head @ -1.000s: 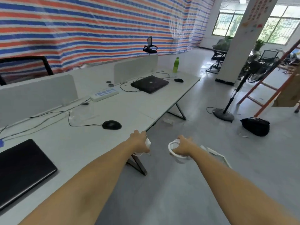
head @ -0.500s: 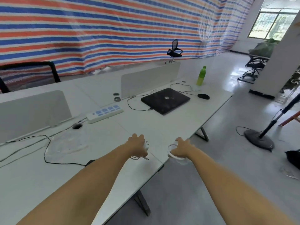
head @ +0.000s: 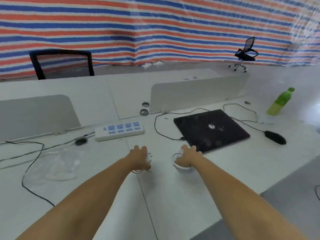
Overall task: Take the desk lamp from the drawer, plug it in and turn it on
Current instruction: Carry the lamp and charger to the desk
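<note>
Two bare arms reach straight forward over the white worktop [head: 173, 196], roughly parallel, the hands side by side but apart, both backs turned up. The left hand [head: 139, 157] is curled shut on a small white piece of the desk lamp [head: 183, 168] — what looks like its plug [head: 149, 157] — with a thin loop of white cord [head: 138, 171] hanging just under the wrist. The right hand [head: 187, 157] is closed over the rim of the lamp's white ring-shaped part, fingers hooked down into its middle; the ring lies nearly flat, its open face upward, at or just above the worktop surface — contact cannot be told. Too little of the lamp shows to give a long axis; the plug's end points forward and a little right.

Ahead of the left hand, near the divider panels, a white power strip [head: 119, 130] with blue sockets lies with its long side running left to right. A closed black laptop [head: 211, 129] sits just beyond the right hand, a black mouse [head: 275, 137] to its right and a green bottle [head: 280, 102] standing upright further back. A crumpled clear plastic bag [head: 57, 166] lies left of the left forearm, crossed near its edge by a black cable [head: 32, 163].
</note>
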Demonstrator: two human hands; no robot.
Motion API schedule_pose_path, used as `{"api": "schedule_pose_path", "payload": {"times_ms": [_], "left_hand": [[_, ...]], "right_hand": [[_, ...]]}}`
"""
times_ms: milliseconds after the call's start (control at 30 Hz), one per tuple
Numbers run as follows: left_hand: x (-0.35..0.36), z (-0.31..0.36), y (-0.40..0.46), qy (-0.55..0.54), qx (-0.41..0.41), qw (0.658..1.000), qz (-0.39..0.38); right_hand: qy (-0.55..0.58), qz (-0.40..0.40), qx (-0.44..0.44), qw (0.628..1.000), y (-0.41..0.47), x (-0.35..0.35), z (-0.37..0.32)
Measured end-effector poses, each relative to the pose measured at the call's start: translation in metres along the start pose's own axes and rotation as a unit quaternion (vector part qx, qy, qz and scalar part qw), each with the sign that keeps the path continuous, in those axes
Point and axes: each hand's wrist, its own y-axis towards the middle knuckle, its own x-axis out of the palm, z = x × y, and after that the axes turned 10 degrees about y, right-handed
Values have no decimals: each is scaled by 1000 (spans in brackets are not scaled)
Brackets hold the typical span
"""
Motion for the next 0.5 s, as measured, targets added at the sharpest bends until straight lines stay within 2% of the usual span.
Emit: {"api": "schedule_pose_path", "payload": {"times_ms": [233, 400, 500], "left_hand": [[15, -4, 61, -34, -108, 994, 8], [38, -16, 87, -24, -136, 990, 5], [43, -23, 99, -10, -138, 990, 15]], "right_hand": [[-111, -40, -95, 989, 104, -7, -32], [-122, -60, -85, 987, 147, 17, -45], [-140, -46, -65, 987, 159, 20, -48]]}}
